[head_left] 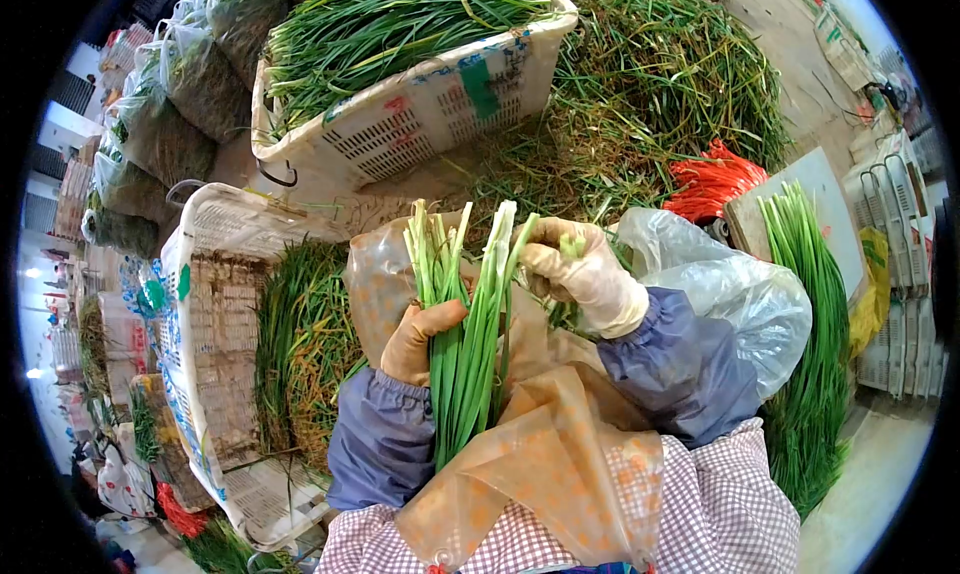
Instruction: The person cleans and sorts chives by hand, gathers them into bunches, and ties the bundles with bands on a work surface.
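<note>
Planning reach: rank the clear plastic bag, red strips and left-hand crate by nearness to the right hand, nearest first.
In the head view, from the right hand:
1. Clear plastic bag: just right of it.
2. Red strips: right, farther forward.
3. Left-hand crate: past the left hand.

The gloved left hand (422,342) grips a bunch of long green leafy stalks with pale ends (465,344), held upright over a translucent orange-patterned plastic apron (560,454). The right hand (590,274), in a whitish glove, pinches stalks at the bunch's upper right. To the left stands a white slatted plastic crate (225,324) holding green and yellowed leaves (310,344); a full white crate (420,104) sits beyond. Red ties (712,181) lie near a loose leaf heap (660,84).
</note>
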A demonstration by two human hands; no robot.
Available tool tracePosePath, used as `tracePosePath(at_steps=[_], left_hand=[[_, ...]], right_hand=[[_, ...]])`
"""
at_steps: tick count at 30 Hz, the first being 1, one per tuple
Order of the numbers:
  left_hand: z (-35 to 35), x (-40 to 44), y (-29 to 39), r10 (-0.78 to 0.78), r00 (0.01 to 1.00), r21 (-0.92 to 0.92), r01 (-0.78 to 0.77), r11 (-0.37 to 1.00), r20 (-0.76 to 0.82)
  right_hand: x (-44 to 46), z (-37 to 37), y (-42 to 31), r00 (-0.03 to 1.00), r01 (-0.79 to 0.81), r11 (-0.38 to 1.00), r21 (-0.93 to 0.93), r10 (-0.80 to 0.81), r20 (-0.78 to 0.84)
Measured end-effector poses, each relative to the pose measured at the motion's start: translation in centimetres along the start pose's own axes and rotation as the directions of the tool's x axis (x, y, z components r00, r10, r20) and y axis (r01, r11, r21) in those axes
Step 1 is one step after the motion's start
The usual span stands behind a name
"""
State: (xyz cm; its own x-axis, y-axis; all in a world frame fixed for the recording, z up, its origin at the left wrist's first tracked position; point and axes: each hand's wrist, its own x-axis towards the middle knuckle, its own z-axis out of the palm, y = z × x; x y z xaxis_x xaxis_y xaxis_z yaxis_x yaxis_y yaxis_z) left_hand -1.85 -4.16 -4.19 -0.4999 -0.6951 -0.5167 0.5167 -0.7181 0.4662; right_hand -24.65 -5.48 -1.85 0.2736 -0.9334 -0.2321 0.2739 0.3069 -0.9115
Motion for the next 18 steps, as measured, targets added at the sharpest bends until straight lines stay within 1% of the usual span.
tracePosePath(at_steps=[1, 2, 3, 4, 6, 7, 10, 11, 12, 13, 14, 16, 17, 18], left_hand=[[-0.2, 0.1, -0.1, -0.027, 1.0, -0.019, 0.027, 0.999, 0.013], [0.2, -0.1, 0.0, -0.028, 1.0, -0.016, 0.028, 0.999, 0.013], [0.9, -0.4, 0.3, -0.008, 1.0, -0.01, 0.007, 1.0, -0.013], [1.2, -0.6, 0.3, 0.015, 0.999, -0.006, -0.015, 1.0, -0.04], [0.5, -0.4, 0.1, 0.025, 0.998, -0.011, -0.026, 1.0, -0.062], [0.2, -0.3, 0.0, 0.033, 0.996, -0.013, -0.034, 0.999, -0.08], [0.7, -0.6, 0.2, 0.037, 0.996, -0.041, -0.041, 0.998, -0.086], [0.6, -0.6, 0.2, 0.037, 0.996, -0.042, -0.041, 0.998, -0.084], [0.3, -0.6, 0.2, 0.029, 0.998, -0.066, -0.033, 0.997, -0.062], [-0.1, -0.7, 0.2, 0.021, 0.999, -0.089, -0.025, 0.996, -0.042], [-0.6, -0.8, 0.3, 0.022, 0.999, -0.089, -0.026, 0.996, -0.045], [-1.6, -0.7, 0.4, 0.01, 0.999, -0.022, -0.011, 1.0, -0.037], [-1.9, -0.7, 0.5, 0.013, 0.999, -0.026, -0.014, 1.0, -0.036], [-2.1, -0.7, 0.6, -0.022, 1.0, -0.042, 0.021, 0.999, -0.011]], right_hand=[[0.1, 0.0, 0.1, 1.0, 0.003, 1.0, 0.006, -0.003, -0.003], [0.2, -0.1, 0.0, 1.0, -0.008, 0.998, 0.06, 0.009, -0.013], [0.4, -0.1, 0.0, 1.0, -0.018, 0.993, 0.114, 0.021, -0.024], [0.5, -0.4, 0.1, 1.0, -0.018, 0.993, 0.114, 0.021, -0.022], [0.4, -1.2, 0.4, 0.998, 0.063, 0.993, 0.1, -0.062, -0.018], [0.3, -1.4, 0.3, 0.996, 0.077, 0.992, 0.1, -0.071, -0.056], [1.2, -2.5, 0.8, 0.95, 0.19, 0.972, 0.137, -0.147, -0.275], [1.4, -3.4, 0.1, 0.911, 0.213, 0.961, 0.175, -0.13, -0.392], [2.2, -5.5, -0.1, 0.853, 0.303, 0.948, 0.098, -0.224, -0.472], [2.9, -7.4, -0.8, 0.731, 0.409, 0.908, 0.096, -0.262, -0.63], [3.6, -9.9, -1.9, 0.6, 0.547, 0.831, 0.105, -0.301, -0.741], [3.8, -16.5, -3.6, 0.525, 0.668, 0.717, 0.202, -0.261, -0.81], [3.3, -17.3, -4.5, 0.524, 0.741, 0.606, 0.289, -0.253, -0.813], [3.0, -17.9, -4.9, 0.538, 0.761, 0.579, 0.292, -0.312, -0.783]])
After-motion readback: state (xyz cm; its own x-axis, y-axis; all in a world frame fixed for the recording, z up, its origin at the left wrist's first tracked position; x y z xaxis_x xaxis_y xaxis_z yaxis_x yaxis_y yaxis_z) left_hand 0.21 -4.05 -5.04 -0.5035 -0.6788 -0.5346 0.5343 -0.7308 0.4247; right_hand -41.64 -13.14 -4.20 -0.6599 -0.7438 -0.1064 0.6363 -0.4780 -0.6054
